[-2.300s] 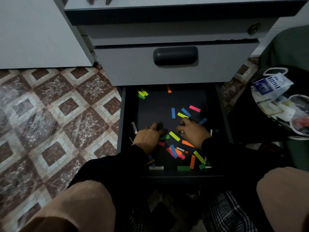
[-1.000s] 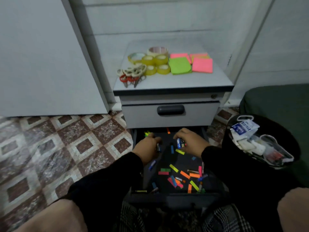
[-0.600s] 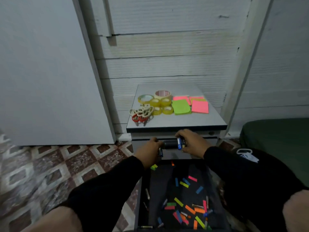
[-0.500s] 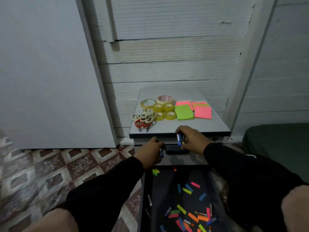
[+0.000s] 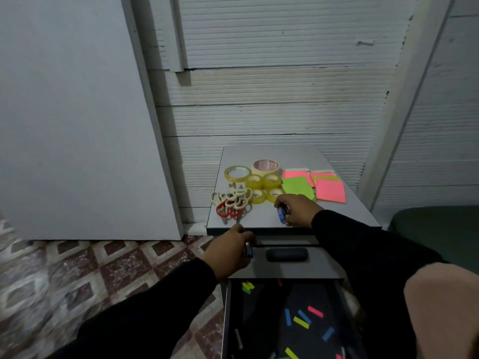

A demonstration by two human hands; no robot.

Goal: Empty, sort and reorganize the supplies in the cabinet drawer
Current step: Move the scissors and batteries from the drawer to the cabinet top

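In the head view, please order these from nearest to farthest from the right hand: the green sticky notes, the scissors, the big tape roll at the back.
From the right hand:
1. Green sticky notes, just behind it.
2. Scissors, to its left, near the front edge.
3. Big tape roll, at the back of the cabinet top.

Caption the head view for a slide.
Both hands carry batteries up from the open drawer: right hand over the cabinet top, left hand below its edge.

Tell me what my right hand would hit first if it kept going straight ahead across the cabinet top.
Probably the small tape rolls just beyond the right hand, or the green sticky notes beside them; depth is hard to judge.
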